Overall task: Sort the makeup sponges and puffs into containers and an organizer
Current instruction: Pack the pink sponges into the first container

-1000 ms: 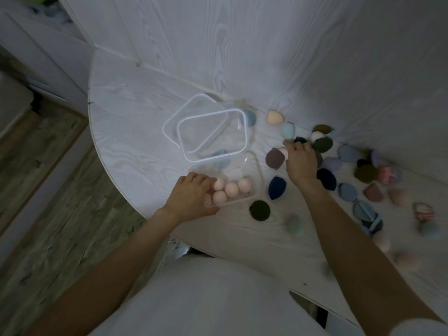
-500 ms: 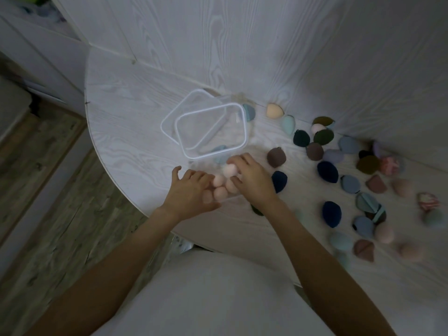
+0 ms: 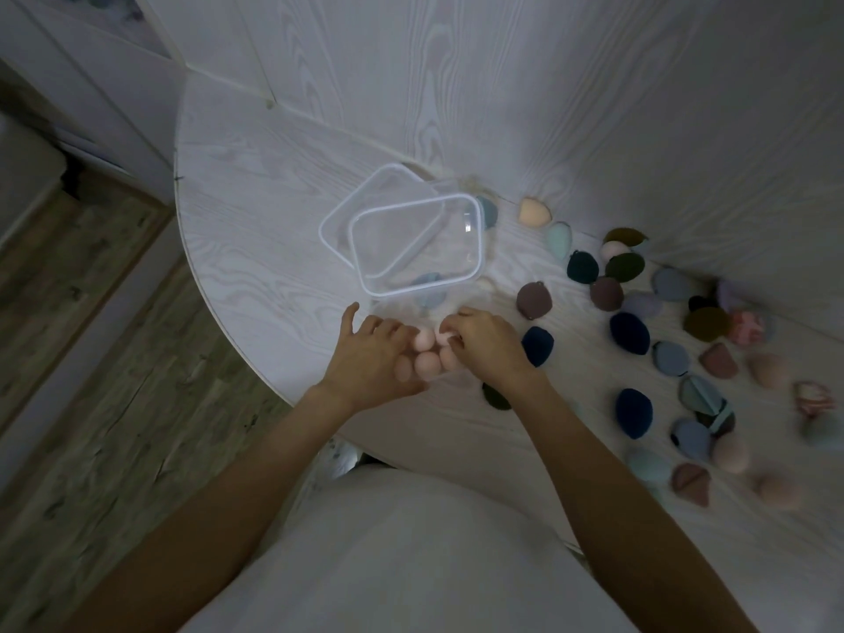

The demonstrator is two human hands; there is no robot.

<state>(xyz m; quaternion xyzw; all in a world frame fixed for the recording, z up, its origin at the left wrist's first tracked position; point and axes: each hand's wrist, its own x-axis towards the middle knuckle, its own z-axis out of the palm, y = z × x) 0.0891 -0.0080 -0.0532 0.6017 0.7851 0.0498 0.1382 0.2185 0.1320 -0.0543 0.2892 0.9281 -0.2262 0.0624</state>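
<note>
Several pale pink sponges (image 3: 427, 360) lie in a small clear container (image 3: 402, 312) near the table's front edge; its walls are hard to make out. My left hand (image 3: 370, 358) rests on the container's left side with its fingers spread over the sponges. My right hand (image 3: 486, 344) comes in from the right, its curled fingertips pinching one more pink sponge (image 3: 444, 335) just above the others. To the right, many sponges and puffs lie loose, among them a navy one (image 3: 629, 333) and a brown one (image 3: 533, 300).
Two larger clear boxes with white rims (image 3: 361, 249) sit stacked askew behind the hands, a blue sponge (image 3: 427, 283) showing through. A peach sponge (image 3: 532, 211) lies by the wall panel. The round table's edge (image 3: 214, 308) curves close on the left, with floor below.
My right hand picked a pale pink sponge from the pile at the right and brought it left to the small container. The left hand stayed on the container.
</note>
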